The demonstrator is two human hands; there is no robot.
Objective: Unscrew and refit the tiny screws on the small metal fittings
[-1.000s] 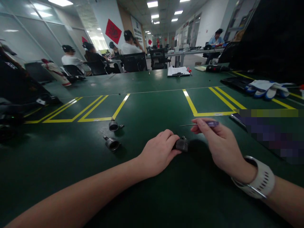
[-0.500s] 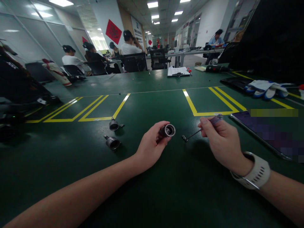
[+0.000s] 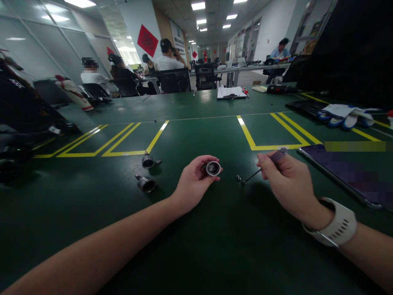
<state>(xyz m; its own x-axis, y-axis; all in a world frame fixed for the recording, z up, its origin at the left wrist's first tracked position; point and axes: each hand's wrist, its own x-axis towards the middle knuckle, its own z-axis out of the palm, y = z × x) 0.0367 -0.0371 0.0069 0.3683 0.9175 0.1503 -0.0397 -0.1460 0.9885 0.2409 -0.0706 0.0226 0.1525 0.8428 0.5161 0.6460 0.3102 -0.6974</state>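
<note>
My left hand (image 3: 195,184) is closed around a cup-shaped metal part (image 3: 213,168), its round open mouth facing me; small shapes show inside. My right hand (image 3: 285,184) grips a screwdriver (image 3: 254,175) with a thin shaft and a translucent handle. Its tip points down and left at the table, with a tiny dark piece at the end. Just left of the tip lie small metal rings (image 3: 238,178). Two more cup-shaped parts with stems, one farther (image 3: 147,161) and one nearer (image 3: 146,184), rest left of my left hand, with a small ringed piece (image 3: 158,162) beside the farther one.
Yellow tape (image 3: 276,147) marks areas on the green table (image 3: 196,254). A phone-like tablet (image 3: 344,176) lies at the right, with white-and-blue gloves (image 3: 345,114) behind it. A clipboard (image 3: 231,93) is at the far edge. Several people sit at desks beyond.
The cup-shaped part has turned in my left hand, its mouth shifting slightly left. The screwdriver tip has moved a little right and down, away from the rings, with a tiny piece at it.
</note>
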